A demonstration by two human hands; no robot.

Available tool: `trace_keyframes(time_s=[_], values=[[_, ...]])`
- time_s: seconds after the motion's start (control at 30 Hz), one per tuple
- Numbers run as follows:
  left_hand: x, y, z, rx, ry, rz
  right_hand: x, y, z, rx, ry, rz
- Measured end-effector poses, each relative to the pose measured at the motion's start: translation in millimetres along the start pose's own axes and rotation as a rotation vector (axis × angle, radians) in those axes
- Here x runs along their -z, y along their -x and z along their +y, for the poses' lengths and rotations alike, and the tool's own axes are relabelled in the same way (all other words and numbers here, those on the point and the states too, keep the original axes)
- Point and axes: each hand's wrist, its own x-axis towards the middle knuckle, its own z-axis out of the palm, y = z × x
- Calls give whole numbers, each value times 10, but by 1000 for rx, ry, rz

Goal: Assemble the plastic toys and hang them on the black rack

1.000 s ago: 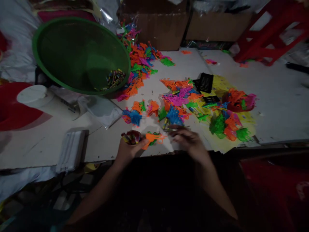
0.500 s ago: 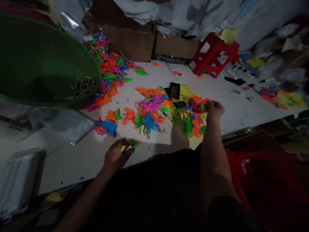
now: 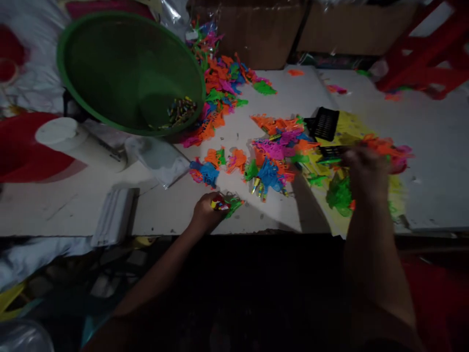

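My left hand (image 3: 205,213), near the table's front edge, is closed around a green plastic toy piece (image 3: 234,207) and a small red-and-yellow item (image 3: 219,204). My right hand (image 3: 369,171) is smeared by motion over the yellow sheets, close to a flat black plastic piece (image 3: 331,152); its grip does not show clearly. Under and beside it lie a green plastic clump (image 3: 339,194) and a heap of orange pieces (image 3: 383,145). Between my hands are blue plastic pieces (image 3: 269,173), magenta pieces (image 3: 274,148) and a few small shiny cylinders (image 3: 255,185).
A large green basin (image 3: 110,63) holding small batteries-like cylinders (image 3: 180,111) tilts at the left. Behind are a colourful pile of plastic pieces (image 3: 220,93), cardboard boxes (image 3: 252,34) and a red stool (image 3: 421,54). A white cylinder (image 3: 80,142) lies at the left.
The view has swung left, so the table things sit further right. My right hand has moved from the orange pieces toward the black piece. My left hand keeps its hold.
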Motion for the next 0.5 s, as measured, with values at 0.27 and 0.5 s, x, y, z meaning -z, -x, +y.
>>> trace_keyframes(time_s=[0.27,0.5], values=[[72,-4,-135,131,290,-59,-1171,1012,-728,88,-281,-584],[23,-21,-174,233,579,-84,-1354,977,-715,-106,-456,-686]])
